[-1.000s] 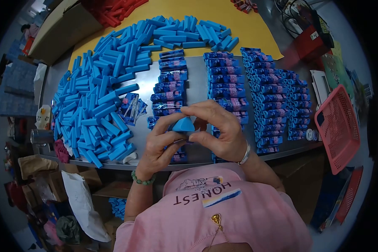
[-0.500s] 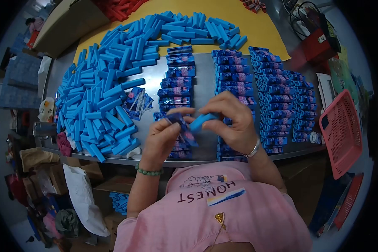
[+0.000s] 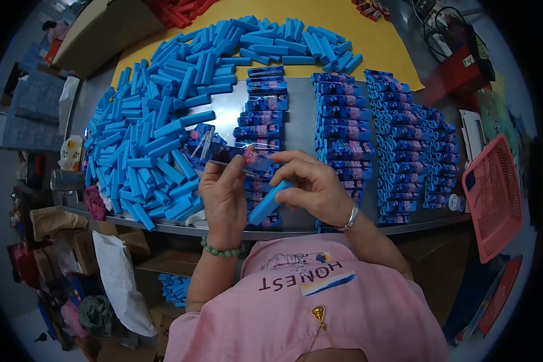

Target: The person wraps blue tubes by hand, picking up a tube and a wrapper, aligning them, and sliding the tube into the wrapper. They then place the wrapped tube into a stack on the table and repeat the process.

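Note:
My left hand (image 3: 223, 190) pinches a dark blue and pink printed plastic sleeve (image 3: 256, 158), which lies flattened and points to the right. In my right hand (image 3: 314, 188) a plain light-blue bar (image 3: 269, 205) is gripped between thumb and fingers, slanting down to the left. The bar and the sleeve are apart, and my right fingertips are close to the sleeve's right end. More loose sleeves (image 3: 200, 137) lie behind my left hand. A column of blue bars in printed sleeves (image 3: 258, 116) runs behind both hands, partly hidden by them.
A big heap of light-blue bars (image 3: 142, 130) covers the table's left and back. Further columns of sleeved bars (image 3: 344, 114) stand to the right, with more (image 3: 399, 145) beyond. A pink basket (image 3: 493, 199) is at the right edge. A cardboard box (image 3: 105, 39) stands back left.
My right hand has moved down and left, and the bar in it now tilts down-left. The sleeve in my left hand has swung from hanging down to lying nearly level.

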A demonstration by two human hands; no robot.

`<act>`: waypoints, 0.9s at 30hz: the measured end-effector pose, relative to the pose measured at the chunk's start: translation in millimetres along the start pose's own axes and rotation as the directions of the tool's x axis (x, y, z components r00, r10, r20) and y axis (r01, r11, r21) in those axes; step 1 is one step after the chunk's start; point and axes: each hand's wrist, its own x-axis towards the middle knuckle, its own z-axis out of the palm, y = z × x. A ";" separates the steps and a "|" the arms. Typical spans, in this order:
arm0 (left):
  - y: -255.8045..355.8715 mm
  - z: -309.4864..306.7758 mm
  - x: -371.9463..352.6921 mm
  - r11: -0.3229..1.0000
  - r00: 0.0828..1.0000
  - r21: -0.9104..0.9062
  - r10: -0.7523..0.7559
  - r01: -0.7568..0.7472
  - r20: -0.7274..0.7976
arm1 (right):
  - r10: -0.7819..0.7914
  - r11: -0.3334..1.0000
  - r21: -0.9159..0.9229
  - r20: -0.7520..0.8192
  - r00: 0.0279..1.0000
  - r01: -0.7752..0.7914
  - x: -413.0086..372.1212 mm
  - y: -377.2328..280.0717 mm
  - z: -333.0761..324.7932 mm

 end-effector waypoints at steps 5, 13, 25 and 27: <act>-6.6 4.4 -5.0 0.998 0.999 -0.031 -0.053 0.053 0.004 | 0.001 1.000 -0.009 -0.023 1.000 -0.002 0.8 -0.4 0.1; -0.7 -7.0 -3.4 1.000 0.998 0.026 0.006 -0.007 0.055 | -0.107 0.990 -0.099 -0.021 0.994 0.104 0.1 3.0 -7.8; 0.9 11.1 -7.3 0.987 0.995 -0.127 -0.095 0.097 0.023 | -0.138 0.976 -0.169 0.006 0.990 0.137 -0.1 1.3 0.6; 1.6 7.3 -10.4 0.995 0.997 -0.069 -0.070 0.073 0.034 | -0.113 0.977 -0.183 -0.002 0.994 0.110 0.1 -2.6 -3.6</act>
